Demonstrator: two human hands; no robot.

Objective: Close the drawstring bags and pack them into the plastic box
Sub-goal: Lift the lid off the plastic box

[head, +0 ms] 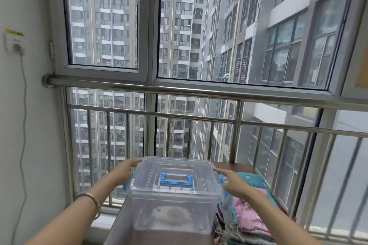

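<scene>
Step in hand: the person is reaching to the plastic box [173, 211] with both hands; I judge this is the opening of the box, before any bag is being closed or packed
Left hand [124, 171]: its fingers are lying straight and released, the tips touching the far left corner of the lid [147, 175]; it is grasping nothing
Right hand [232, 181]: its fingers are stretched out and released, the tips reaching the right rim of the lid; whether they are really touching I cannot tell
Where the box is: it is standing on the table [123, 225], between the fingers of both hands; the lid is sitting on it
Direction of the box: it is standing upright, the lid facing up; its long axis is running from the left fingers to the right fingers, and the blue handle [176, 179] is lying along this axis
Drawstring bags [251, 219]: they are lying in a pile under and behind the right fingers, just beside the box
Next move: probably the blue latches at both short ends need releasing, then the lid is lifted straight up
</scene>
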